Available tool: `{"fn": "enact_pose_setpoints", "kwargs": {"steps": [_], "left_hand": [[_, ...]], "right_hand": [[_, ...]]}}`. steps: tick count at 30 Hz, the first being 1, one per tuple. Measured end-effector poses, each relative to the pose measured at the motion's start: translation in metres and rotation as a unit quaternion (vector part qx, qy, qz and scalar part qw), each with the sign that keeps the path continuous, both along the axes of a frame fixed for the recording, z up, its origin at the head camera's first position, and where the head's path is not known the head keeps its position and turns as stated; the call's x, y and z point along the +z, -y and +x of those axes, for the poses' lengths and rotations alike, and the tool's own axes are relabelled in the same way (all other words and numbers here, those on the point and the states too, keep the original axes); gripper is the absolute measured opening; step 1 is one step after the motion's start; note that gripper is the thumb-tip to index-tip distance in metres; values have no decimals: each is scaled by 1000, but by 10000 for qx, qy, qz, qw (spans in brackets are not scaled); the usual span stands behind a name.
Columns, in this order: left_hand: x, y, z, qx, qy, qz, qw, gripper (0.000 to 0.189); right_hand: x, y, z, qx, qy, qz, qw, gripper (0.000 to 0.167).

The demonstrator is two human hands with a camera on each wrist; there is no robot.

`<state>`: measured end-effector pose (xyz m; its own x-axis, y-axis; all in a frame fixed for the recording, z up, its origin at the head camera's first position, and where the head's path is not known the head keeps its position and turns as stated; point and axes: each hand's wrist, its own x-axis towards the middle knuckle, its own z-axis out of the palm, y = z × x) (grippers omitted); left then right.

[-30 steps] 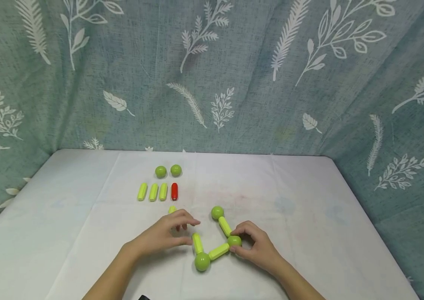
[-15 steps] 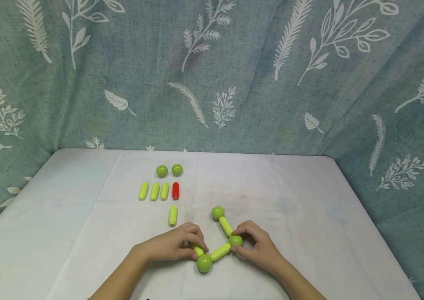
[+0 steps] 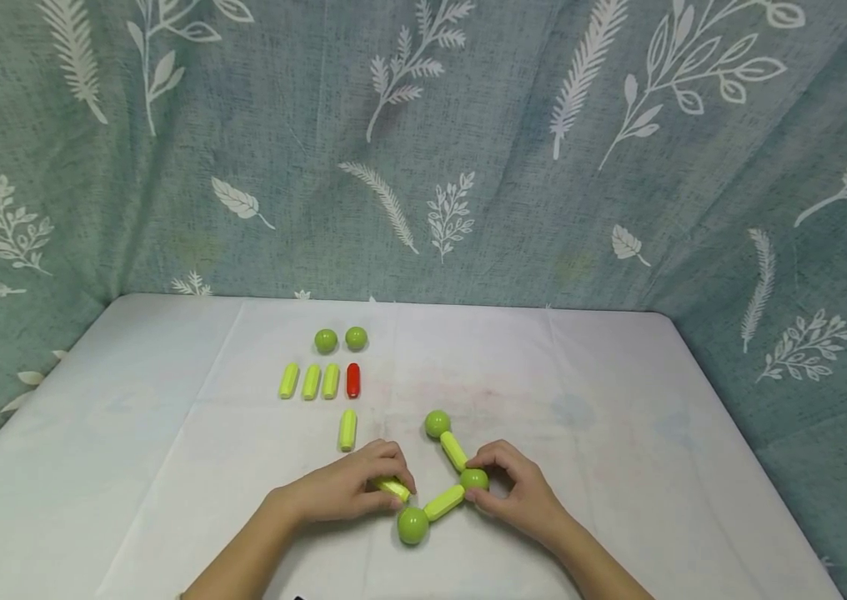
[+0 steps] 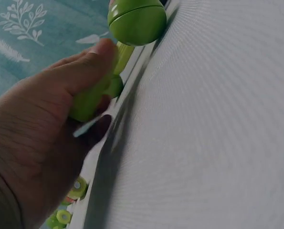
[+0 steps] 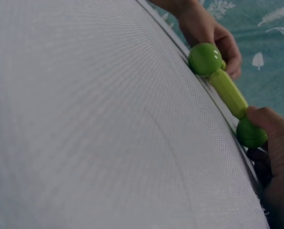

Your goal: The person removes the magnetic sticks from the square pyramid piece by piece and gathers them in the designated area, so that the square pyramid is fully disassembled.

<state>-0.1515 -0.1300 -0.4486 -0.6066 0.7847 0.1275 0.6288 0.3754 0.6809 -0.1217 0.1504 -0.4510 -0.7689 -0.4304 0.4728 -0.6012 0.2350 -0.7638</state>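
Note:
My left hand (image 3: 363,486) pinches a loose yellow-green building rod (image 3: 392,487) between thumb and fingers, just above a near green ball (image 3: 412,526). In the left wrist view, that rod (image 4: 86,102) lies slanted in the grip, apart from the ball (image 4: 138,21). From the near ball a second rod (image 3: 444,503) runs to a green corner ball (image 3: 474,481), which my right hand (image 3: 517,494) pinches with thumb and fingers. A third rod (image 3: 454,451) links the corner ball to a far green ball (image 3: 438,423). All these joined pieces form a bent chain on the table.
A single yellow-green rod (image 3: 348,430) lies beyond my left hand. Farther back are a row of several rods (image 3: 310,382), a red rod (image 3: 353,380) and two green balls (image 3: 326,341). A patterned curtain (image 3: 393,167) hangs behind the white table (image 3: 603,400).
My left hand has come down to the right and gripped the rod that stood on the near ball. That rod now sits tilted and off the ball. My right hand keeps its hold.

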Motion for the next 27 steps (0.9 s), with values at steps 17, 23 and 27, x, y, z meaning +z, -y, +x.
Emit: {"fn": "enact_pose_setpoints", "kwargs": {"steps": [17,23,27], "left_hand": [[12,21,-7,1658,691,536,9823,34],[17,34,-11,2026,1682,961,9599,33],[18,45,-13,2193,2102,1319,9436,53]], "right_hand": [[0,0,0,-36,-5,63,10000,31],[2,0,1,-7,-9,59,10000,30],[-2,-1,-1,-3,-11,73,10000,31]]}}
